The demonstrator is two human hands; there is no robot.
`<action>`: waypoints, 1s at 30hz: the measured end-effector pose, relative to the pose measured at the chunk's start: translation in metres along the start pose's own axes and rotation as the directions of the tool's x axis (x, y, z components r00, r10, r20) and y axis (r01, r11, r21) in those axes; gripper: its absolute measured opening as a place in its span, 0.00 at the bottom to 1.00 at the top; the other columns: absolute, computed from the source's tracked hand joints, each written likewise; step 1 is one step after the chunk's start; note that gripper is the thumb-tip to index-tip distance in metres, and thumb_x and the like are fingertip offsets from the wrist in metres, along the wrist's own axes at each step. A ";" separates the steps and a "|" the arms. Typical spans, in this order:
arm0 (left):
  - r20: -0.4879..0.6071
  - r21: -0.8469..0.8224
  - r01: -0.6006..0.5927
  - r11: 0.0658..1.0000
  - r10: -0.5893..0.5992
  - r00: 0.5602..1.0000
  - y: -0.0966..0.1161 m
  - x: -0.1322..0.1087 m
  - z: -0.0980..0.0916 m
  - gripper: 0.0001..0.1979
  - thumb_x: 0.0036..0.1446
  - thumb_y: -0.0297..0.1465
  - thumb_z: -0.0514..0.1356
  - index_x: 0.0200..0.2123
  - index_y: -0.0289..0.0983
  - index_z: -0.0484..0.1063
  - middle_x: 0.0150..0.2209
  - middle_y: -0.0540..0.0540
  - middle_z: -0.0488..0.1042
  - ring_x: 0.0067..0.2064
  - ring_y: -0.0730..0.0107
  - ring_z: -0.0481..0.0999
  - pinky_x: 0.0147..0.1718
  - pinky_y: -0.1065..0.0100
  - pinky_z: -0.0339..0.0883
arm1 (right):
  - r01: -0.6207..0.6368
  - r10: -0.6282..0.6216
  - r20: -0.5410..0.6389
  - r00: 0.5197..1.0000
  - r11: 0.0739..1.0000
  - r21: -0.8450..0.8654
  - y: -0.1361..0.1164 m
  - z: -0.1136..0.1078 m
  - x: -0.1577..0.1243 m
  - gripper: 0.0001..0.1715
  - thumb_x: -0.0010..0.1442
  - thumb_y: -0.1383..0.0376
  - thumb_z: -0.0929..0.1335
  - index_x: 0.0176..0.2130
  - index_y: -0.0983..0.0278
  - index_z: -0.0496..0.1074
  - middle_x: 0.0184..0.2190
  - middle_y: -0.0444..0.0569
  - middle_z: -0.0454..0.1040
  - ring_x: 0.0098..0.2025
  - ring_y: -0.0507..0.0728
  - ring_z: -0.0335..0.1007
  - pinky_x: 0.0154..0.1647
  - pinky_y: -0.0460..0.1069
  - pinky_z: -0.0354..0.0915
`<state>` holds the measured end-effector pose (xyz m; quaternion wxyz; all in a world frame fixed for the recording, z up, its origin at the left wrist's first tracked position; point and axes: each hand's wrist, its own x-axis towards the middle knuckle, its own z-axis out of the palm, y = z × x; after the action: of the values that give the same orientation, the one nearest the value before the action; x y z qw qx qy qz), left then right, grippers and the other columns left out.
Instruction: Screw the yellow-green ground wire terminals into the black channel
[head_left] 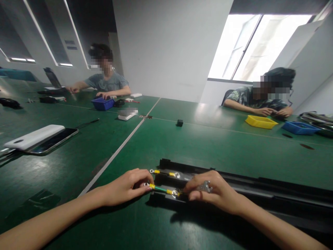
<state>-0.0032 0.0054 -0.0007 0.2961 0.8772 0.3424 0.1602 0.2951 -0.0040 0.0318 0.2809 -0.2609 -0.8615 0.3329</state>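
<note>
A long black rail (260, 189) lies across the green table (182, 146) close to me. Two short green wires with yellow sleeves and ring terminals rest on its left end, one further back (163, 172) and one nearer (161, 189). My left hand (127, 187) pinches the left end of the nearer wire. My right hand (213, 192) is closed on a small metal wrench (205, 187) at that wire's right terminal.
A white power bank (33, 136) and a phone (53, 140) lie at the left. A small black block (179, 122) sits mid-table. Two other people sit across, near blue bins (103, 103) (299, 127) and a yellow bin (261, 121).
</note>
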 end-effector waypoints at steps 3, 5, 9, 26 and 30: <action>-0.006 -0.003 -0.012 1.000 0.012 1.000 -0.001 0.000 0.000 0.05 0.65 0.30 0.55 0.40 0.37 0.70 0.34 0.49 0.71 0.35 0.67 0.69 0.35 0.70 0.60 | 0.019 -0.019 -0.003 1.000 1.000 -0.004 -0.001 0.000 0.000 0.14 0.61 0.58 0.69 0.36 0.67 0.78 0.29 0.49 0.79 0.28 0.51 0.74 0.30 0.43 0.67; -0.011 -0.007 -0.016 1.000 0.016 1.000 0.000 0.000 0.000 0.05 0.65 0.31 0.55 0.40 0.37 0.70 0.34 0.49 0.71 0.35 0.67 0.69 0.35 0.70 0.60 | 0.034 -0.034 -0.002 0.999 0.999 -0.006 -0.001 0.000 0.001 0.14 0.61 0.58 0.69 0.36 0.67 0.78 0.29 0.49 0.79 0.28 0.51 0.74 0.30 0.43 0.67; -0.005 -0.010 -0.006 1.000 0.006 1.000 0.002 0.000 -0.001 0.05 0.65 0.30 0.55 0.40 0.37 0.70 0.34 0.49 0.70 0.34 0.68 0.69 0.35 0.70 0.60 | 0.043 -0.043 0.000 0.999 0.999 -0.016 0.000 0.000 0.001 0.14 0.61 0.57 0.69 0.36 0.67 0.78 0.28 0.49 0.79 0.27 0.51 0.73 0.30 0.43 0.67; -0.005 0.004 -0.004 1.000 0.004 1.000 0.002 0.000 -0.001 0.05 0.65 0.30 0.55 0.40 0.37 0.70 0.34 0.49 0.70 0.35 0.67 0.69 0.35 0.70 0.61 | 0.054 -0.054 -0.002 0.999 0.999 -0.009 -0.001 0.000 0.001 0.13 0.61 0.58 0.70 0.36 0.67 0.78 0.29 0.49 0.79 0.28 0.51 0.74 0.31 0.43 0.67; -0.009 0.003 -0.005 1.000 0.005 1.000 0.002 0.000 0.000 0.04 0.64 0.29 0.56 0.40 0.37 0.70 0.34 0.49 0.70 0.35 0.67 0.69 0.35 0.70 0.60 | 0.056 -0.056 -0.003 0.998 0.998 -0.004 0.000 0.000 0.001 0.13 0.60 0.59 0.70 0.35 0.67 0.78 0.28 0.50 0.79 0.28 0.51 0.74 0.31 0.43 0.67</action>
<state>-0.0024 0.0047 0.0006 0.2929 0.8777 0.3418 0.1644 0.2945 -0.0032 0.0321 0.2910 -0.2379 -0.8687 0.3227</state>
